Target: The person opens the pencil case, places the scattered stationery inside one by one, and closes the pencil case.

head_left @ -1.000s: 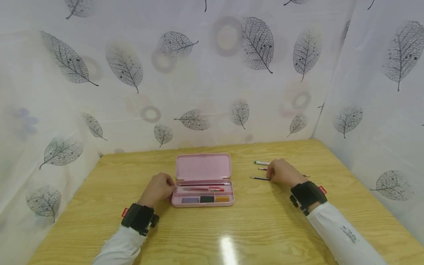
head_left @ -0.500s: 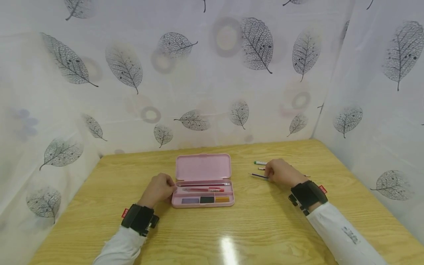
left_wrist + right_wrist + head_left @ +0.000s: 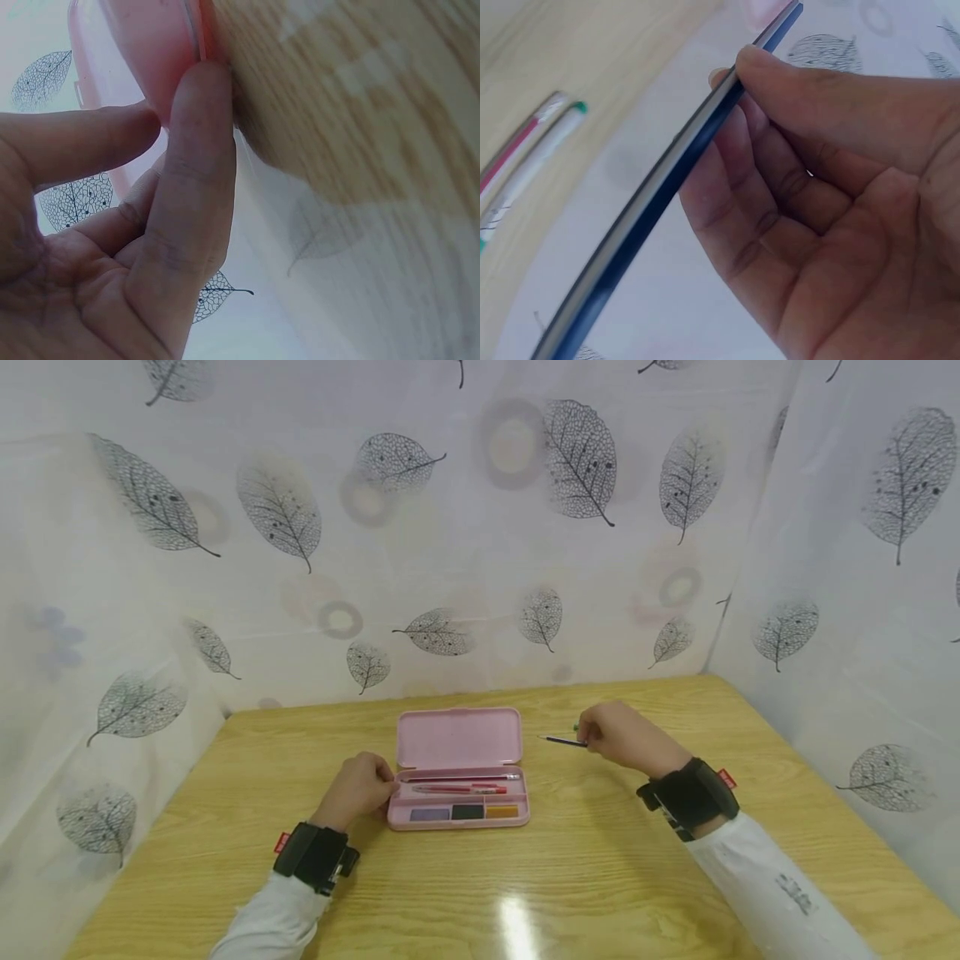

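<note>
A pink pencil case (image 3: 459,737) lies on the table with its lid folded back. Inside it are a pencil (image 3: 450,778), a red pen (image 3: 480,790) and, in the front compartment, grey-purple, dark green and yellow-orange blocks. My left hand (image 3: 358,792) pinches the case's left end between thumb and fingers; the left wrist view shows them at the pink corner (image 3: 154,52). My right hand (image 3: 630,739), to the right of the case, pinches a dark blue and silvery pencil (image 3: 649,187) between thumb and fingertips, held up off the table. Its sharpened tip points left toward the case.
In the right wrist view a white marker with green ends (image 3: 536,165) and a red-and-white pencil-like stick (image 3: 517,142) lie side by side on the table. A leaf-patterned curtain (image 3: 480,543) encloses the table (image 3: 600,877) at the back and sides.
My right hand has lifted the dark pencil off the table and moved a little left and toward the back. My left hand has stayed at the pencil case.
</note>
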### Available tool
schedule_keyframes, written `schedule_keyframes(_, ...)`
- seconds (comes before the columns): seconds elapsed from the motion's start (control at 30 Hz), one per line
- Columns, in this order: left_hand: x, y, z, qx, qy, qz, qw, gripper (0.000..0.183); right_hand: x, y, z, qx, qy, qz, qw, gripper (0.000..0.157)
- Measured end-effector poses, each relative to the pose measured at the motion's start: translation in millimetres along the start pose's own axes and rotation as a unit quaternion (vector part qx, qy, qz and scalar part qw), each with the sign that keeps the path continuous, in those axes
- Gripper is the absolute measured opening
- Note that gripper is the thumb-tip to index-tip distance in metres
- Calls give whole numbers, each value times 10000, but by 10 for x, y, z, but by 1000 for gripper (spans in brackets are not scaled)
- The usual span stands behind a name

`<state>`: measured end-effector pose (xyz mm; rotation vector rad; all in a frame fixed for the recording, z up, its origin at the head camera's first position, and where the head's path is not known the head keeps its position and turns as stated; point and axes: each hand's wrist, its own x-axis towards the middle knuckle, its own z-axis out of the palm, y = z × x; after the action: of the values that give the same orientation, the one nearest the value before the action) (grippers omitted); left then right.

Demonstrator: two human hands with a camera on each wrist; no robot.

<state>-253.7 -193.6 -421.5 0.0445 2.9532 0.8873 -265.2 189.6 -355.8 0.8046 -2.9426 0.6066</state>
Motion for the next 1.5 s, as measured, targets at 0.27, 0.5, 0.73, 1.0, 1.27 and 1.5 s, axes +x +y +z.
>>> schedule_keyframes(0.27, -29, -4, -15, -75, -62, -67, 9999, 11, 142, -405, -39, 10, -57, -230, 9997, 16)
schedule_keyframes(0.5, -36, 8, -29, -27, -57, -33, 10000, 11, 289, -685, -11, 44, -162, -311, 9994, 13)
schedule_keyframes(0.73, -26, -5, -13, -86, -8, 26, 10000, 11, 389, -870, 103, 16, -192, -575, 9982, 14)
schedule_keyframes(1.0, -15, -16, -1, -121, -26, -31, 9999, 11, 462, -1075, 277, 158, -281, -819, 9961, 16)
schedule_keyframes(1.27, -36, 31, -34, -114, -87, -65, 9999, 10, 571, -1278, 389, 141, -252, -1226, 9920, 18)
schedule_keyframes(1.5, -29, 18, -32, 48, 1, 20, 10000, 11, 671, -1375, 561, 200, -499, -1267, 9905, 12)
